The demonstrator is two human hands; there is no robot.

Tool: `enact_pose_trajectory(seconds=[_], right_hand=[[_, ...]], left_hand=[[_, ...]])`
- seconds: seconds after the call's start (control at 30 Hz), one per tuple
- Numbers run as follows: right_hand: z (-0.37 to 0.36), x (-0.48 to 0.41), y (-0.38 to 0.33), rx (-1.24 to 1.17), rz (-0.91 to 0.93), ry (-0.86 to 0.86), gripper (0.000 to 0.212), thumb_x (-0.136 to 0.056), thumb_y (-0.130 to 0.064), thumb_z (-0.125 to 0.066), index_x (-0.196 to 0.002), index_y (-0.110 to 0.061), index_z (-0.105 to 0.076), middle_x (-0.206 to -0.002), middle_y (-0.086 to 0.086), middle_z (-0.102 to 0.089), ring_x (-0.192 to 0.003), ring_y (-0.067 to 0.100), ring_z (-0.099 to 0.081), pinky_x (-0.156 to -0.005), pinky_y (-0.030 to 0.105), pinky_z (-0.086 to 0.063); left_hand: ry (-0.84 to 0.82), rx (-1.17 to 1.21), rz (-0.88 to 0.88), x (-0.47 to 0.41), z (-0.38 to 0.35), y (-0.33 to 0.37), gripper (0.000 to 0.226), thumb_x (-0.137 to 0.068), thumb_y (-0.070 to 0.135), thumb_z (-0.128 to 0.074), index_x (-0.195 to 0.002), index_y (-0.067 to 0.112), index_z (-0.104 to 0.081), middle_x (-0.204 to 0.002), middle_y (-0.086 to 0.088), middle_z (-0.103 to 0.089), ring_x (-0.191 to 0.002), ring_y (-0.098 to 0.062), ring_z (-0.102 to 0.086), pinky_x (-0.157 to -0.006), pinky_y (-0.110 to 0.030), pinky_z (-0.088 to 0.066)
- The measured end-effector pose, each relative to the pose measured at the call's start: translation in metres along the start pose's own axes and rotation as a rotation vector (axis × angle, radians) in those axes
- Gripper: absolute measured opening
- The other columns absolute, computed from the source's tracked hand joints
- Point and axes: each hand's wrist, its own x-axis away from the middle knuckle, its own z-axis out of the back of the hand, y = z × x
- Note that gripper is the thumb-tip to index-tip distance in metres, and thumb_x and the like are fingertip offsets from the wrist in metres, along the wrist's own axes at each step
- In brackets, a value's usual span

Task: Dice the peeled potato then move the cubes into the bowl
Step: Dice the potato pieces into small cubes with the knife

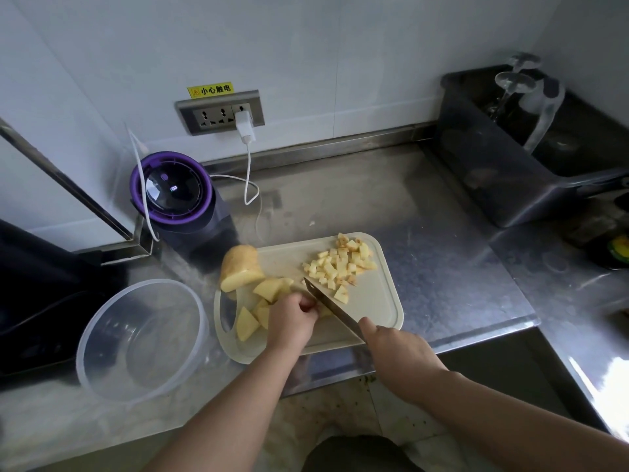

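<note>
On a stainless steel counter [442,253], the left hand [292,320] curls over yellow potato chunks [269,289] on a pale plastic cutting board [376,301]; the right hand [396,352] grips a steel knife [335,313] beside it. Small diced cubes [340,264] pile behind, clear plastic bowl [112,321] at left

clear plastic bowl [102,362], brushed steel counter [442,267]

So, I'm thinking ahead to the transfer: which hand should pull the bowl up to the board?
Left, probably. The left hand is nearer the bowl, which sits left of the cutting board; it only holds a potato piece. The right hand grips the knife.
</note>
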Motion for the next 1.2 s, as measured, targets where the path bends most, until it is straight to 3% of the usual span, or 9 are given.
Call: enact_pose_trajectory(seconds=[0.1, 0.2, 0.33, 0.57, 0.83, 0.93, 1.07, 1.2], right_hand=[[-0.002, 0.006, 0.000, -0.011, -0.002, 0.039, 0.035, -0.100, -0.012, -0.048, -0.129, -0.022, -0.033, -0.104, 0.002, -0.062, -0.085, 0.017, -0.065, -0.068, 0.025, -0.048], [-0.001, 0.010, 0.000, -0.021, 0.015, 0.065, 0.035, -0.099, -0.008, -0.045, -0.129, -0.021, -0.032, -0.101, 0.003, -0.062, -0.080, 0.019, -0.064, -0.069, 0.029, -0.052], [0.000, 0.013, 0.001, -0.016, 0.037, 0.081, 0.038, -0.098, -0.007, -0.045, -0.131, -0.021, -0.032, -0.094, 0.001, -0.058, -0.070, 0.017, -0.056, -0.063, 0.026, -0.046], [0.000, 0.013, -0.002, -0.034, 0.035, 0.049, 0.042, -0.097, -0.007, -0.049, -0.133, -0.021, -0.032, -0.081, -0.003, -0.048, -0.066, 0.012, -0.052, -0.060, 0.020, -0.042], [-0.003, 0.006, -0.005, -0.043, 0.030, -0.015, 0.040, -0.100, -0.014, -0.050, -0.135, -0.020, -0.033, -0.097, 0.002, -0.059, -0.084, 0.014, -0.063, -0.071, 0.023, -0.050], [-0.001, 0.004, -0.003, -0.062, 0.007, -0.028, 0.041, -0.099, -0.016, -0.053, -0.134, -0.023, -0.032, -0.096, 0.001, -0.058, -0.082, 0.013, -0.062, -0.068, 0.021, -0.049], [0.001, 0.005, -0.002, -0.064, 0.008, 0.026, 0.042, -0.098, -0.012, -0.053, -0.132, -0.024, -0.032, -0.088, -0.002, -0.054, -0.072, 0.012, -0.058, -0.058, 0.018, -0.043], [0.006, 0.011, 0.000, -0.052, 0.025, 0.070, 0.041, -0.096, -0.010, -0.050, -0.130, -0.023, -0.032, -0.093, 0.000, -0.059, -0.076, 0.019, -0.064, -0.069, 0.030, -0.055]], left_hand=[[0.000, 0.009, 0.001, 0.001, 0.001, -0.001, 0.012, -0.088, 0.016, -0.066, -0.097, 0.011, -0.072, -0.095, 0.000, -0.071, -0.090, -0.015, -0.064, -0.072, -0.020, -0.039], [-0.003, 0.014, 0.014, 0.001, 0.002, -0.002, 0.018, -0.090, 0.017, -0.065, -0.105, 0.010, -0.073, -0.103, -0.002, -0.072, -0.096, -0.016, -0.064, -0.075, -0.019, -0.040], [-0.005, 0.039, 0.049, 0.003, 0.002, -0.005, 0.021, -0.091, 0.019, -0.065, -0.109, 0.011, -0.071, -0.107, -0.003, -0.071, -0.102, -0.019, -0.064, -0.080, -0.021, -0.041], [0.019, 0.043, 0.042, 0.006, 0.003, -0.004, 0.015, -0.087, 0.016, -0.068, -0.100, 0.010, -0.072, -0.100, -0.001, -0.072, -0.097, -0.019, -0.064, -0.078, -0.023, -0.041], [0.010, -0.010, 0.022, 0.005, 0.005, -0.003, 0.012, -0.087, 0.012, -0.065, -0.097, 0.013, -0.072, -0.096, 0.000, -0.071, -0.088, -0.015, -0.062, -0.073, -0.021, -0.040], [0.002, -0.010, 0.027, 0.003, 0.006, -0.003, 0.007, -0.088, 0.013, -0.065, -0.093, 0.013, -0.070, -0.094, 0.000, -0.069, -0.082, -0.011, -0.056, -0.073, -0.021, -0.038], [-0.030, 0.008, 0.034, 0.004, 0.007, -0.005, 0.016, -0.089, 0.014, -0.064, -0.105, 0.013, -0.070, -0.102, 0.001, -0.068, -0.096, -0.015, -0.061, -0.079, -0.021, -0.040], [-0.078, -0.077, -0.006, 0.004, 0.008, -0.003, 0.029, -0.087, 0.011, -0.064, -0.117, 0.012, -0.064, -0.108, 0.000, -0.066, -0.106, -0.016, -0.060, -0.082, -0.017, -0.039]])
